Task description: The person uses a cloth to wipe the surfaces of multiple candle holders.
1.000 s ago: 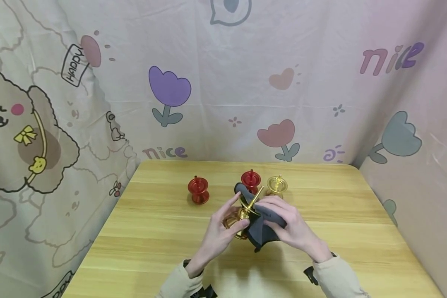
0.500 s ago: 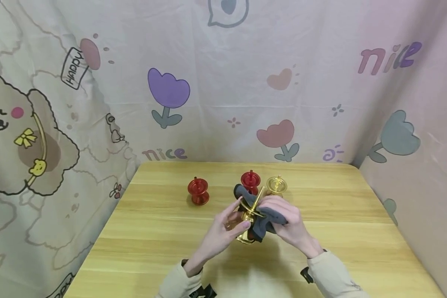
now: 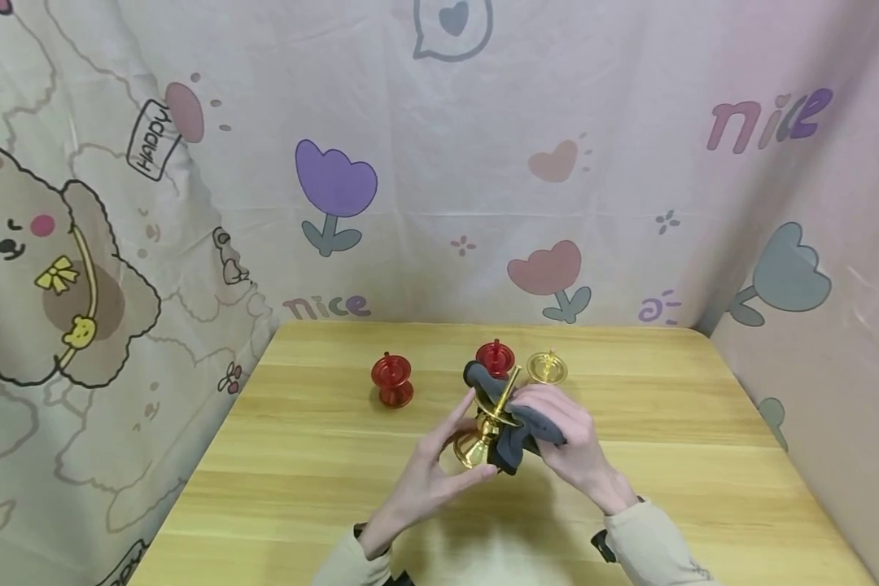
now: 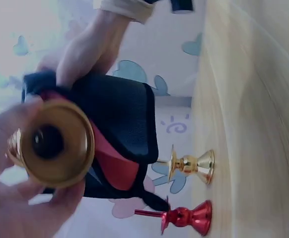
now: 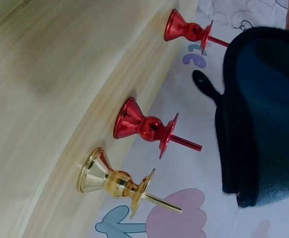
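Gold candlestick (image 3: pixel 489 429) tilting between both hands above wooden tabletop (image 3: pixel 300 464); left hand (image 3: pixel 425 480) grasping it about lower part, thumb and fingers curving round base; right hand (image 3: pixel 567 431) pinching dark grey cloth (image 3: pixel 513 443) against far side; left wrist view alone exposing hollow underside and red face inside cloth's fold; right wrist view showing bases of second gold candlestick (image 5: pixel 117 183) and middle red candlestick (image 5: pixel 147 128), which cloth and right hand are masking in head view.
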Demonstrator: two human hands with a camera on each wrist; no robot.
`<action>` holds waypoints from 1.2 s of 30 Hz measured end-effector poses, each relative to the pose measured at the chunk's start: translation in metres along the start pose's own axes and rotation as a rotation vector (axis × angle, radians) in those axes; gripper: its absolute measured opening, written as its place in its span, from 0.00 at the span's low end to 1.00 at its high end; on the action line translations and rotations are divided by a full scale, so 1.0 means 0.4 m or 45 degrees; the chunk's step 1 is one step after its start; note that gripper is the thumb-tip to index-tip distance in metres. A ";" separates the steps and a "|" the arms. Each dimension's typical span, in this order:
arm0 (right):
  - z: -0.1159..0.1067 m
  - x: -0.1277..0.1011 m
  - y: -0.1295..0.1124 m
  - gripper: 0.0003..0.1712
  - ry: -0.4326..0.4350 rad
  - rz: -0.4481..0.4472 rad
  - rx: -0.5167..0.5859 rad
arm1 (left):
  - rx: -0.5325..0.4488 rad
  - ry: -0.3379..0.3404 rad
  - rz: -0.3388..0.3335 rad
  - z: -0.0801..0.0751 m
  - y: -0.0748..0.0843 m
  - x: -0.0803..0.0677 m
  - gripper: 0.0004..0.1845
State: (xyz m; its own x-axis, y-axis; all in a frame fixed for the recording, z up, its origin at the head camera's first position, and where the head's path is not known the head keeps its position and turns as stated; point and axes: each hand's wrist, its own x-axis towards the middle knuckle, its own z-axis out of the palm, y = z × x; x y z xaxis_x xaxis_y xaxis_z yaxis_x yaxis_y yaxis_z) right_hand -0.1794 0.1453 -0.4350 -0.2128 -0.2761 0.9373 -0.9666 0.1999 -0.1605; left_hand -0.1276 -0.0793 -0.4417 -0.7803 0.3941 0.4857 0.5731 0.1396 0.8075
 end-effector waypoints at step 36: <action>-0.006 0.003 -0.001 0.23 -0.005 0.085 0.102 | 0.191 0.030 -0.028 0.008 0.014 -0.022 0.56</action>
State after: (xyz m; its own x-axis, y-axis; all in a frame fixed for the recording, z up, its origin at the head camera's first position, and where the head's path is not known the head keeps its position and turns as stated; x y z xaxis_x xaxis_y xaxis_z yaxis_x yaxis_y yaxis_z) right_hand -0.1791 0.1471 -0.4328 -0.2776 -0.2687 0.9224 -0.9585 0.1425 -0.2470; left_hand -0.1166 -0.0792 -0.4423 -0.7976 0.3681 0.4779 0.5856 0.2825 0.7598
